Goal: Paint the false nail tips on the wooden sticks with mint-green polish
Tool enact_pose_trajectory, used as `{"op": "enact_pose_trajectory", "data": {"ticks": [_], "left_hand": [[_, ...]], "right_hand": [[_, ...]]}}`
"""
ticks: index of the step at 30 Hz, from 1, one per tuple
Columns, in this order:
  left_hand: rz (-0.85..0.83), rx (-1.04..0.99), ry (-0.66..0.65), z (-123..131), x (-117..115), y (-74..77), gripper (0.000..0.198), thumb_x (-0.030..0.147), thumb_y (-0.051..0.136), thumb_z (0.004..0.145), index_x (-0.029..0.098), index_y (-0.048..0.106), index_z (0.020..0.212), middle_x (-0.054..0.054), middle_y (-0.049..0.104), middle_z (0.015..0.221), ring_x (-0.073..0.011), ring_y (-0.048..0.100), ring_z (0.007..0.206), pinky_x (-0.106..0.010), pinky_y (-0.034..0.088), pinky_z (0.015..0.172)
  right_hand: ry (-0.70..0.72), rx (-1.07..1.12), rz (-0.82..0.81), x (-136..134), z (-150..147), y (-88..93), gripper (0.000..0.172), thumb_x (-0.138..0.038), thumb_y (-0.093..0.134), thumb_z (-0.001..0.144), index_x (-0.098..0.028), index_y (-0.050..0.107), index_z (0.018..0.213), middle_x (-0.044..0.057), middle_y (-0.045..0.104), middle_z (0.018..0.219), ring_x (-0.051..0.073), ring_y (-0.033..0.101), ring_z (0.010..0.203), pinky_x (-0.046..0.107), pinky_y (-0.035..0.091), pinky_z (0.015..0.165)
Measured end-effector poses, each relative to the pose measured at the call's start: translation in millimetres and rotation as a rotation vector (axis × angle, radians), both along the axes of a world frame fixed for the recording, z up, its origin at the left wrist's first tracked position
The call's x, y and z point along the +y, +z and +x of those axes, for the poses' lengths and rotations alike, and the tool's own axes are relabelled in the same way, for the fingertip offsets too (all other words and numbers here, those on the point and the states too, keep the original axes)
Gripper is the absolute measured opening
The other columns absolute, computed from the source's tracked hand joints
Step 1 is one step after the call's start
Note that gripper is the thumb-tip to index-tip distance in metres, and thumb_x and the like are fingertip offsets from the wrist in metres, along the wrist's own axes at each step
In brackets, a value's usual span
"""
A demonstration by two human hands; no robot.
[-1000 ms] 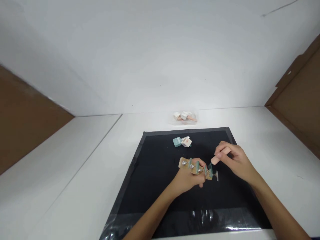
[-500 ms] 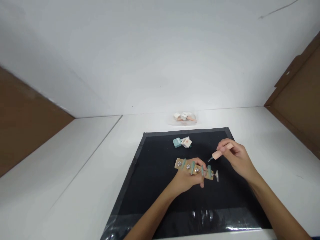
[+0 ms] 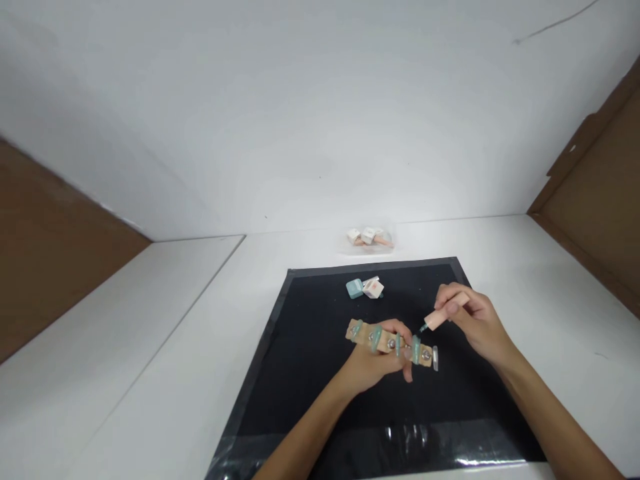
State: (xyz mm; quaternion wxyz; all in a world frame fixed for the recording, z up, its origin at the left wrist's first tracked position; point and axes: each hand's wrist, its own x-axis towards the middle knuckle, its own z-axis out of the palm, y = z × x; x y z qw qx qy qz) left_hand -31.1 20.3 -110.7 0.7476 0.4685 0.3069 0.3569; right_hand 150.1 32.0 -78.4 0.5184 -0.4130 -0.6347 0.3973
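My left hand is closed around a tan wooden strip that carries several teal false nails on small metal studs, held a little above the black mat. My right hand pinches a peach-coloured brush handle. Its dark tip points down-left and sits just above the nails near the strip's right end. A clear nail juts from that end.
A small teal bottle and a pale cube-shaped bottle lie at the far side of the mat. A clear bag with more small bottles rests on the white table by the wall. Brown panels flank both sides.
The brush lifted off the strip, then came back down toward the nails at its right end. My left hand tilted the strip and shifted it slightly left and down.
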Motion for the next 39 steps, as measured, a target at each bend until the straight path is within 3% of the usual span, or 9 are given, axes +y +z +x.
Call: {"op": "enact_pose_trajectory", "data": {"ticks": [3,7,12,16,21,30,39], "left_hand": [[-0.017,-0.046,-0.002,0,0,-3.8,0.04,0.046,0.075,0.058,0.015,0.051,0.068,0.004,0.056,0.047,-0.0092,0.055,0.04,-0.021,0.045,0.048],[-0.073,-0.122,-0.006,1,0,-7.9,0.041,0.046,0.076,0.057,0.015,0.05,0.067,0.006,0.054,0.045,-0.0077,0.052,0.036,-0.019,0.044,0.041],[-0.196,-0.239,-0.053,1,1,-11.2,0.037,0.039,0.077,0.056,0.016,0.049,0.063,0.007,0.051,0.043,-0.0054,0.046,0.03,-0.016,0.041,0.033],[-0.285,-0.323,-0.111,1,1,-13.6,0.034,0.033,0.077,0.055,0.016,0.049,0.063,0.008,0.05,0.044,-0.0036,0.041,0.026,-0.014,0.038,0.029],[-0.323,-0.396,-0.145,0,2,-16.2,0.033,0.032,0.076,0.056,0.014,0.049,0.063,0.008,0.047,0.047,-0.0006,0.036,0.024,-0.012,0.036,0.026],[-0.411,-0.557,-0.204,4,2,-22.5,0.023,0.023,0.069,0.063,0.015,0.054,0.078,0.007,0.054,0.059,0.0013,0.032,0.025,-0.011,0.031,0.026],[-0.441,-0.593,-0.227,3,2,-19.5,0.018,0.023,0.069,0.065,0.014,0.055,0.071,0.009,0.047,0.055,0.0031,0.025,0.024,-0.01,0.028,0.024]], "right_hand": [[-0.03,0.039,0.006,0,0,-0.3,0.032,-0.051,0.055,0.08,-0.02,0.06,0.072,0.001,0.057,0.066,0.013,0.052,0.058,0.025,0.043,0.053],[0.058,0.061,0.033,-1,0,1.0,0.033,-0.052,0.055,0.08,-0.02,0.06,0.07,0.001,0.056,0.064,0.014,0.052,0.058,0.025,0.042,0.053],[-0.004,0.03,0.04,-4,-2,5.2,0.028,-0.047,0.056,0.081,-0.021,0.061,0.073,0.001,0.059,0.067,0.014,0.053,0.059,0.025,0.042,0.054],[0.118,0.057,0.082,-6,-4,6.9,0.028,-0.048,0.055,0.082,-0.022,0.062,0.074,0.0,0.056,0.063,0.014,0.051,0.057,0.025,0.04,0.052],[0.095,0.075,0.077,-7,-2,5.2,0.02,-0.04,0.055,0.085,-0.023,0.061,0.077,0.0,0.055,0.066,0.013,0.05,0.061,0.026,0.038,0.056],[0.324,0.101,0.128,-7,-5,6.0,0.018,-0.041,0.055,0.084,-0.025,0.064,0.087,0.0,0.053,0.07,0.014,0.049,0.064,0.027,0.037,0.055],[0.218,-0.032,0.163,-8,-3,7.5,0.015,-0.031,0.051,0.088,-0.023,0.058,0.077,-0.001,0.049,0.065,0.013,0.044,0.061,0.027,0.035,0.056]]}}
